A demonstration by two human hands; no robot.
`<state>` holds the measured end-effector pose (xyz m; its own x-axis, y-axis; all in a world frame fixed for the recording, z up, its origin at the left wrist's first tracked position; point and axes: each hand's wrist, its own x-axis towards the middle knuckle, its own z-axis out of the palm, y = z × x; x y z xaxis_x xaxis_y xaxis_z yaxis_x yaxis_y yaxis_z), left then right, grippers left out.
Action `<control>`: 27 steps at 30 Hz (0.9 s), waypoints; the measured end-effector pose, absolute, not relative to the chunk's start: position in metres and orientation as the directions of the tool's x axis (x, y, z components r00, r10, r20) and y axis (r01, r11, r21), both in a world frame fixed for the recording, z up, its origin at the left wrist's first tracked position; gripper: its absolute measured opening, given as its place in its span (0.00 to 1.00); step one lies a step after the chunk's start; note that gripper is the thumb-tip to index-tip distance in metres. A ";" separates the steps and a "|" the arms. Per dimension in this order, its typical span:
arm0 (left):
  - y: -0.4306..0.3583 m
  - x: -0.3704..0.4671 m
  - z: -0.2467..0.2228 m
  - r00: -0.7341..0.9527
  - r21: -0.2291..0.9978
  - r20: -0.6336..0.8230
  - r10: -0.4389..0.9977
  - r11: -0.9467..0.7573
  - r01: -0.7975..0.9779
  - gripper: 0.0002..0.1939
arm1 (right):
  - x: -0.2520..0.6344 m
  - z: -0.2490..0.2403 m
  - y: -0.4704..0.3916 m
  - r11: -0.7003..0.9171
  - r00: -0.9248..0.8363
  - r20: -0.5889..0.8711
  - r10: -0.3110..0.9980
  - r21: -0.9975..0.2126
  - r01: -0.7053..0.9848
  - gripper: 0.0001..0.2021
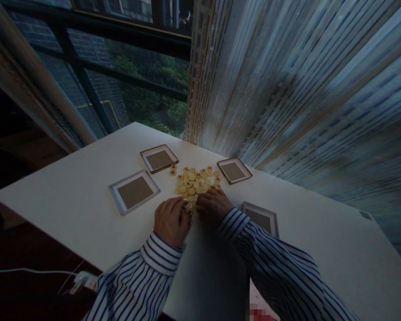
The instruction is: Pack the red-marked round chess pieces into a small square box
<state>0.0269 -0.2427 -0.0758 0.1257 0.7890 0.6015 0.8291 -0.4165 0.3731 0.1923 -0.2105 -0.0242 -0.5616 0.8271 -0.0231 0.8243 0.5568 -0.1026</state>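
Round pale-yellow pieces (191, 191), some with red or black characters, lie in a loose heap on the white table (87, 178). My left hand (171, 220) is at the heap's near left edge, its fingers curled by a few pieces; whether it grips one is hidden. Across from it, my right hand (214, 206) rests at the near right edge with bent fingers over the pieces, and its fingertips are too dark to make out.
Shallow box lids or trays surround the heap: one at left (156, 187), one at back left (177, 161), one at back right (250, 174), and one (276, 223) partly behind my right sleeve. A curtain (227, 89) hangs behind the table. A white cable (36, 270) runs at lower left.
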 end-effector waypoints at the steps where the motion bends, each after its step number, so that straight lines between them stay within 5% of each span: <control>1: -0.242 0.026 -0.076 0.118 0.382 0.594 0.796 -0.408 0.829 0.13 | 0.190 -0.025 -0.210 0.548 -0.552 -0.023 0.833 -0.099 0.831 0.09; 12: -0.242 0.024 -0.075 0.073 0.456 0.569 0.819 -0.388 0.801 0.13 | 0.187 -0.035 -0.206 0.522 -0.529 -0.006 0.849 -0.154 0.839 0.08; 16: -0.241 0.024 -0.077 0.059 0.469 0.578 0.814 -0.391 0.792 0.13 | 0.190 -0.038 -0.204 0.380 -0.407 0.045 0.912 -0.465 0.799 0.10; 20: -0.241 0.023 -0.077 0.061 0.469 0.589 0.806 -0.403 0.786 0.12 | 0.194 -0.032 -0.204 0.001 -0.327 -0.118 0.938 -0.939 0.344 0.16; 23: -0.241 0.022 -0.076 0.078 0.457 0.606 0.792 -0.427 0.781 0.12 | 0.197 -0.025 -0.205 -0.226 -0.380 -0.221 0.898 -0.974 0.033 0.18; 27: -0.240 0.022 -0.076 0.085 0.451 0.603 0.793 -0.426 0.784 0.12 | 0.201 -0.021 -0.205 -0.295 -0.405 -0.244 0.881 -0.953 -0.068 0.16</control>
<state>0.0220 -0.2404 -0.0756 0.0848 0.7935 0.6027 0.7840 -0.4264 0.4511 0.2006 -0.2047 -0.0206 -0.4047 0.8814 -0.2438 -0.0680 -0.2949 -0.9531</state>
